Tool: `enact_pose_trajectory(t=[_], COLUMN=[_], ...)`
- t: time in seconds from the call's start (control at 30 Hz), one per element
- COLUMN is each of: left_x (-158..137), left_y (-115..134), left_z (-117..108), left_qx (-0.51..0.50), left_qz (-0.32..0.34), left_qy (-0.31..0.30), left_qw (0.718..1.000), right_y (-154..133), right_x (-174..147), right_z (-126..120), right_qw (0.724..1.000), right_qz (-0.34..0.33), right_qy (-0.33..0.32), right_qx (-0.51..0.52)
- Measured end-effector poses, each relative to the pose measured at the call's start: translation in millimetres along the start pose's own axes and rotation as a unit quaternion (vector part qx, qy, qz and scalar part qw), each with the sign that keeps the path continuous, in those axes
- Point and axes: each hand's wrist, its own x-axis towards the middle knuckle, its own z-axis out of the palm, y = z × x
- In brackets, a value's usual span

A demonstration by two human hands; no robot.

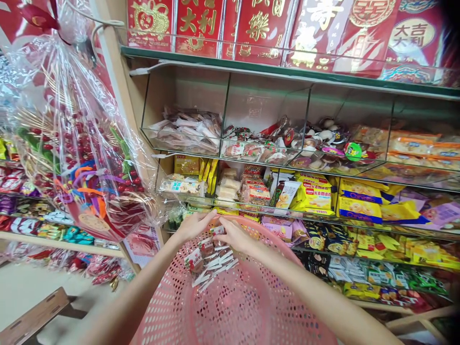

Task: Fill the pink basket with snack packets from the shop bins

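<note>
Left hand: The left hand (194, 225) is at the far side of the basket, its fingers nearly straight and pointing right. I cannot tell if it has hold of anything, as its palm is hidden.
Right hand: The right hand (237, 235) has its thumb and finger a little apart, with a packet in the gap. I cannot tell if it is pinched tight. If the pinch is loose, that packet could drop.
Packets: The small red-and-white packets with white sticks (197, 261) lie in a loose pile inside the basket, near its far side. They look slippery, so a push could slide them apart and mix up the sticks.
Basket: The round pink plastic basket full of holes (230, 299) sits below both hands. Leaning hard on its far rim might tip it. A thin stick might also poke into a hole and get stuck.
Shelf: The see-through shelf with snack boxes (235, 206) is close past the fingertips. Lifting a hand too fast could bump its edge and knock the yellow shiny snack packs (314, 194).
</note>
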Motion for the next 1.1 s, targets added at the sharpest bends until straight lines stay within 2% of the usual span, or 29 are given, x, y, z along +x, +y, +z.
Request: enact_pose_trajectory(t=[0.17,0.33,0.5,0.63,0.73,0.83,0.9,0.97,1.03,1.1], left_x=[-3.8,-5.8,-5.5,-5.7,-7.5,-9.4,-10.1,-10.5,-11.1,-12.2], left_y=[-0.2,-1.6,-0.5,2.3,0.9,-7.2,-15.3,-23.2,-28.7,-31.3], left_z=[-0.3,1.0,2.8,2.6,1.2,0.6,1.0,1.7,2.3,2.4], left_qx=[-0.009,-0.011,-0.023,-0.026,-0.026,-0.034,-0.048,-0.055,-0.054,-0.050], left_qz=[0.009,0.020,0.035,0.015,0.021,0.016,0.010,-0.001,-0.015,-0.030], left_qy=[0.001,0.007,0.008,0.011,0.008,0.008,0.002,-0.004,-0.005,0.000], left_qw=[1.000,1.000,0.999,1.000,0.999,0.999,0.999,0.998,0.998,0.998], right_y=[0.2,-9.3,-8.7,-16.5,-39.2,-70.3,-87.2,-96.3,-97.2,-92.7], right_x=[-4.0,-9.1,-11.2,-12.2,-5.1,17.3,41.8,72.1,104.4,133.9], right_z=[3.7,0.9,4.0,-3.4,-39.6,-105.1,-153.8,-195.7,-224.2,-238.2], right_qw=[0.992,0.962,0.945,0.948,0.955,0.943,0.917,0.896,0.901,0.907], right_qz=[-0.028,-0.030,-0.033,-0.029,-0.041,-0.093,-0.113,-0.081,0.007,0.111], right_qy=[-0.001,0.005,0.006,0.021,0.107,0.220,0.309,0.364,0.355,0.319], right_qx=[-0.122,-0.272,-0.325,-0.317,-0.274,-0.230,-0.227,-0.239,-0.251,-0.250])
